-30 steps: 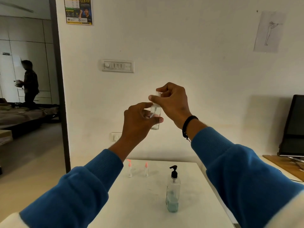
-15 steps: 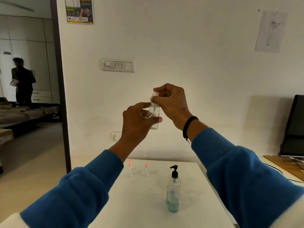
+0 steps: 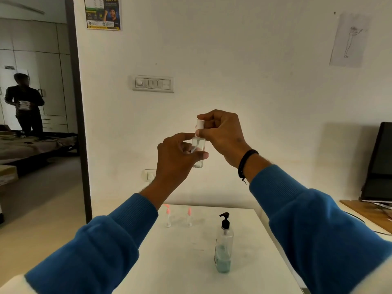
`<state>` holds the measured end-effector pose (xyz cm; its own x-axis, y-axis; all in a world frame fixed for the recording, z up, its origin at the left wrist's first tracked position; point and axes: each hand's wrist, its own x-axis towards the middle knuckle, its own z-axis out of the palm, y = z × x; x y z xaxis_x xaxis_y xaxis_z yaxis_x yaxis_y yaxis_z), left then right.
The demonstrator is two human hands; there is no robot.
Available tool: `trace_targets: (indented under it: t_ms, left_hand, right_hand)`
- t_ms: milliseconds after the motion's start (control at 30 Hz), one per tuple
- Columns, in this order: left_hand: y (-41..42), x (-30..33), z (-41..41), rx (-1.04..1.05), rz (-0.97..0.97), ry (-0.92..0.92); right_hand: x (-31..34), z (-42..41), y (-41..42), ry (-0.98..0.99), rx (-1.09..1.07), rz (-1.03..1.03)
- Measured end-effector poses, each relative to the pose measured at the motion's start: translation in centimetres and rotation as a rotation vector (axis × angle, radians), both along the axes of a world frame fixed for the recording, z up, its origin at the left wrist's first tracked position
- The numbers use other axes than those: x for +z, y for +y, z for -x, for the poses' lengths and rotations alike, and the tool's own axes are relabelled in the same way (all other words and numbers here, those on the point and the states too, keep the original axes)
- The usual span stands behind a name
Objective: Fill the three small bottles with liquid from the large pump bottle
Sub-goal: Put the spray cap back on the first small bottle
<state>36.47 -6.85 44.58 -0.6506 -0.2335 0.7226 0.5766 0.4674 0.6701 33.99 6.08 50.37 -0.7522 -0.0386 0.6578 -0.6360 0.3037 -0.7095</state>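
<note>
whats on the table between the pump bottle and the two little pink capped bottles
Nothing: in the head view the white table is bare between the pump bottle and the pink-capped bottles.

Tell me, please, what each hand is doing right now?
Left hand: closed around the body of the small clear bottle, held up in the air.
Right hand: closed, pinching the bottle's white cap.

Wall switch panel (image 3: 153, 83), poster (image 3: 103, 12), maybe monitor (image 3: 378, 162) at rt
</note>
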Motion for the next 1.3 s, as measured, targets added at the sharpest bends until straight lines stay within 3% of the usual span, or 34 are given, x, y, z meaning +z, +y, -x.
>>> trace_targets:
  t_ms: [300, 733, 1067, 1300]
  left_hand:
    - [0.1, -0.8, 0.5, 0.006, -0.014, -0.025]
    - [-0.5, -0.8, 1.4, 0.037, 0.019, 0.032]
    - [-0.8, -2.9, 2.4, 0.009, 0.009, 0.028]
    - [-0.8, -8.0, 3.6, -0.022, -0.023, -0.046]
  right_hand:
    - [-0.5, -0.4, -0.3, 0.063, -0.060, -0.092]
    - [-1.4, 0.0, -1.0, 0.098, -0.052, -0.035]
    - [-3.6, 0.8, -1.3, 0.061, -0.050, 0.000]
    - [-8.7, 2.4, -1.3, -0.052, -0.036, -0.034]
